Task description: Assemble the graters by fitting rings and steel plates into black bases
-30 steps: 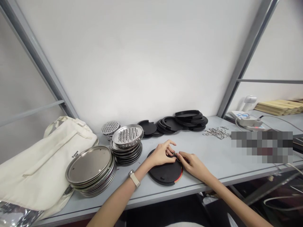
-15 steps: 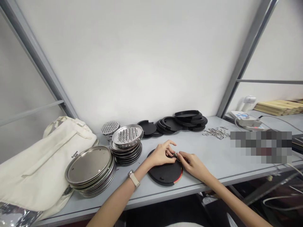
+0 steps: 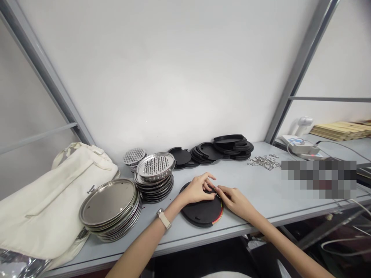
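Note:
A round black disc (image 3: 199, 212) lies on the grey table, with a raised rim and a red and yellow strip along its right edge. Over its upper part, my left hand (image 3: 199, 188) curls, index finger raised and thumb bent in toward the other fingertips. What those fingertips grip is mostly hidden. My right hand (image 3: 235, 200) meets it at the disc's right edge, thumb and fingers pinched on a small metal ring (image 3: 218, 195). The fingertips of both hands almost touch there.
Round metal plates (image 3: 111, 202) are stacked at left, beside a cream bag (image 3: 58, 197). Metal grater discs (image 3: 156, 166) form another stack behind. More black discs (image 3: 232, 144) lean along the wall. Small metal hooks or rings (image 3: 264, 162) lie in a heap at right, near white devices (image 3: 301, 146) with cables.
Both hands stay at the disc's edge. The right fingertips have shifted very slightly toward the left hand; nothing else has visibly moved.

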Available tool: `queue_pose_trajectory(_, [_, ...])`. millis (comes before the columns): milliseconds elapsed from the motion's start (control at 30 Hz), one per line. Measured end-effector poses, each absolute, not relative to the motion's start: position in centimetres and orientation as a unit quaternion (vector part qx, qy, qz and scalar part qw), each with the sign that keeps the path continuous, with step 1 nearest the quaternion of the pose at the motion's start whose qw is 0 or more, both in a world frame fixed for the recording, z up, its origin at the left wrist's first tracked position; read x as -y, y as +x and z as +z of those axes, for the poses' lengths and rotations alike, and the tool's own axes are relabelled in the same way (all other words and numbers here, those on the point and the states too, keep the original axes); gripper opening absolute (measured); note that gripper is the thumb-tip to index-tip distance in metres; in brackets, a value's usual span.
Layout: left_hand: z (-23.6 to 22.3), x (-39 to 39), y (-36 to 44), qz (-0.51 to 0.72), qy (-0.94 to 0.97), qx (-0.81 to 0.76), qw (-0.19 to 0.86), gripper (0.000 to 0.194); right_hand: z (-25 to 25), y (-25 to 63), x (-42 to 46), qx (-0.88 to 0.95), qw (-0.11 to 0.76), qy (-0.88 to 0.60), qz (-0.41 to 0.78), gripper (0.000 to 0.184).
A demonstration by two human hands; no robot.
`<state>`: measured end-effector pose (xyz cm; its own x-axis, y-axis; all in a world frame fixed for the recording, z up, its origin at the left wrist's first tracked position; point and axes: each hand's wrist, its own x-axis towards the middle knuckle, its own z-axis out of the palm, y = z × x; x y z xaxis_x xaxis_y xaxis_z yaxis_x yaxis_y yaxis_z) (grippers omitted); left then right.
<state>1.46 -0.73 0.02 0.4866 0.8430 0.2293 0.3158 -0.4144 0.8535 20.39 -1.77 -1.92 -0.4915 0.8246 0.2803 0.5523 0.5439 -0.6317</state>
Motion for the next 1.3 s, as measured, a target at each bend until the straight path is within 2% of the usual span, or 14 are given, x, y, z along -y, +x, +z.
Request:
queue_pose_trajectory(567, [-0.19, 0.65, 1.56, 0.358, 0.771, -0.376, 0.37, 0.048, -1.68, 20.27, 2.02, 0.835, 0.273, -0.412, 0.241, 0.043])
queue_pose_trajectory(1300, [-0.09, 0.58, 1.34, 0.354, 0.772, -0.36, 0.386, 0.047, -1.62, 20.16, 2.23, 0.832, 0.303, -0.411, 0.215, 0.041])
